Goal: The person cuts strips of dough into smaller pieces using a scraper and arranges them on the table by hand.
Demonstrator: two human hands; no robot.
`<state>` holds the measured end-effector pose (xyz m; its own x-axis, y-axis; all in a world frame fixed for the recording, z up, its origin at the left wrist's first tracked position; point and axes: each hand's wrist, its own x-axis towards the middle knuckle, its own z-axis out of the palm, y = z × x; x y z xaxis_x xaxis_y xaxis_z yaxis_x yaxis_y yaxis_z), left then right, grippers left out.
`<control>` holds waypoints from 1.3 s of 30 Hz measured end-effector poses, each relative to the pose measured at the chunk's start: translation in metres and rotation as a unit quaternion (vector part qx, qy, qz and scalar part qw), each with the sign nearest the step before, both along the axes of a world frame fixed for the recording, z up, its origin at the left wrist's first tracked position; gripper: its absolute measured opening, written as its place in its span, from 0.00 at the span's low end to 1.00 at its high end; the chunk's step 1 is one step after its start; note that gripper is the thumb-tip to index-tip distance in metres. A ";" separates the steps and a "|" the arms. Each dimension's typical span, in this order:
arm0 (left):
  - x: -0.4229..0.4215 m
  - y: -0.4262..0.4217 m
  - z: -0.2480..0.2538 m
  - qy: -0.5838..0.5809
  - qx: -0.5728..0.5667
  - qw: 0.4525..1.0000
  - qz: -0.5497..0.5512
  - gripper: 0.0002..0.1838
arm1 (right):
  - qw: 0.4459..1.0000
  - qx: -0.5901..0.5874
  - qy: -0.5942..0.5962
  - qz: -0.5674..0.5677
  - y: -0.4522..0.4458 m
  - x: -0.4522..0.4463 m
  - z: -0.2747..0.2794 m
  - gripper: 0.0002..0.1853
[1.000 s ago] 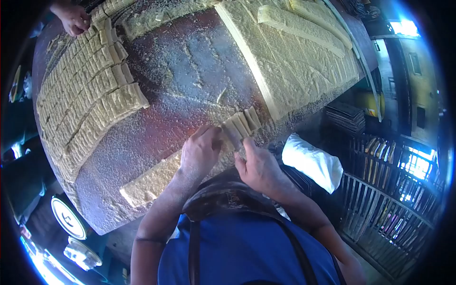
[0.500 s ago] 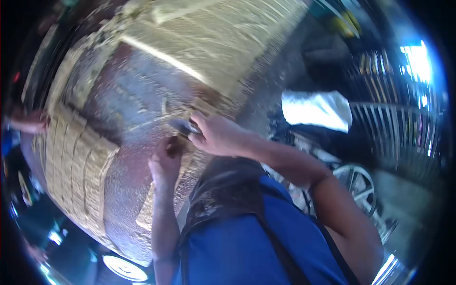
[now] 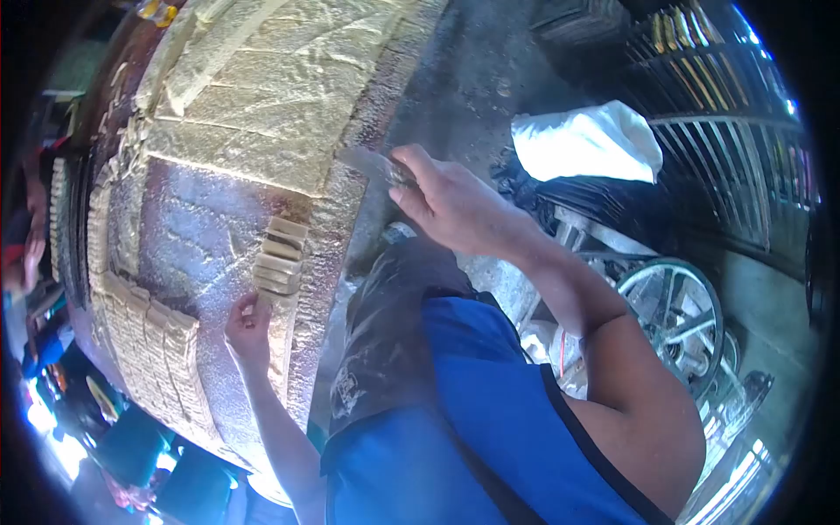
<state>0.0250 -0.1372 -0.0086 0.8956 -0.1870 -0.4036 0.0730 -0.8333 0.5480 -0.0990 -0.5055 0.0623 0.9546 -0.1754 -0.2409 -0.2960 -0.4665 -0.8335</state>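
My right hand (image 3: 446,197) is closed round a flat-bladed scraper (image 3: 372,164); its blade points left, over the table's right edge near the corner of a tan, dough-like sheet (image 3: 280,105). My left hand (image 3: 249,332) is down by the table (image 3: 188,232), fingers curled in; whether anything is between them is hidden. Just above it lies a short row of cut dough-like pieces (image 3: 278,262), some tilted apart from each other. A tan strip runs on beneath the row, beside my left hand.
Scored rows of dough-like pieces (image 3: 149,350) cover the table's lower left. Another person's hand (image 3: 33,249) shows at the far left. To the right are a white sack (image 3: 586,142), a spoked wheel (image 3: 672,319) on a machine, and metal racks (image 3: 713,166).
My right hand has moved right with the scraper, away from my left hand. My left hand has moved left and down. The view has shifted, and the cut pieces now show.
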 end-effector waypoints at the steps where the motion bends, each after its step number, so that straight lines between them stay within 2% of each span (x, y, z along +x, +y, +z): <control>1: 0.000 -0.005 0.005 0.005 0.018 1.000 0.014 0.17 | 0.996 -0.050 -0.070 -0.014 0.006 -0.001 -0.011 0.20; 2: 0.000 0.000 -0.002 -0.005 0.020 0.999 0.033 0.17 | 0.985 -0.095 -0.143 -0.025 0.014 0.001 -0.017 0.20; 3: -0.001 0.011 -0.018 -0.018 -0.021 1.000 0.009 0.17 | 0.984 -0.087 -0.156 -0.004 0.023 0.005 -0.016 0.20; 4: -0.001 0.016 -0.017 -0.033 -0.061 0.998 -0.012 0.17 | 0.987 -0.063 -0.147 0.011 0.033 0.009 -0.013 0.20; 7: -0.007 0.013 -0.010 -0.061 -0.025 0.998 0.011 0.17 | 0.989 -0.028 -0.111 0.091 0.068 0.027 -0.010 0.20; 9: -0.010 0.010 -0.005 -0.134 -0.069 0.988 -0.030 0.16 | 0.984 -0.073 -0.100 0.126 0.096 0.034 -0.015 0.21; 13: -0.013 0.018 0.002 -0.128 -0.094 0.987 -0.024 0.15 | 0.986 -0.085 -0.017 0.142 0.154 0.041 -0.015 0.23; 14: -0.013 0.021 0.000 -0.120 -0.115 0.986 -0.027 0.16 | 0.980 -0.116 -0.078 0.141 0.169 0.039 -0.021 0.18; 15: -0.010 0.024 -0.003 -0.113 -0.137 0.984 -0.029 0.16 | 0.977 -0.128 -0.079 0.152 0.180 0.043 -0.018 0.18; 17: -0.011 0.031 -0.013 -0.141 -0.147 0.978 -0.033 0.15 | 0.976 -0.133 0.002 0.172 0.203 0.043 -0.011 0.18; 19: -0.008 0.031 -0.012 -0.137 -0.152 0.978 -0.038 0.14 | 0.967 -0.175 -0.006 0.184 0.218 0.042 -0.011 0.17; 23: -0.010 0.034 -0.024 -0.164 -0.204 0.965 -0.027 0.13 | 0.961 -0.203 0.047 0.183 0.232 0.044 -0.005 0.18; 27: -0.008 0.035 -0.019 -0.144 -0.234 0.961 -0.022 0.10 | 0.943 -0.224 0.116 0.217 0.235 0.055 0.012 0.20; 31: -0.006 0.037 -0.019 -0.072 -0.209 0.974 -0.044 0.10 | 0.937 -0.210 0.135 0.246 0.246 0.088 -0.028 0.14; 34: -0.010 0.039 -0.010 -0.079 -0.183 0.980 -0.017 0.10 | 0.953 -0.188 0.050 0.233 0.241 0.093 -0.065 0.14; 36: -0.013 0.038 -0.017 -0.132 -0.235 0.963 0.010 0.12 | 0.956 -0.181 0.063 0.221 0.234 0.083 -0.044 0.13; 39: -0.014 0.048 -0.015 -0.129 -0.227 0.965 0.004 0.15 | 0.964 -0.169 0.070 0.193 0.239 0.072 -0.009 0.13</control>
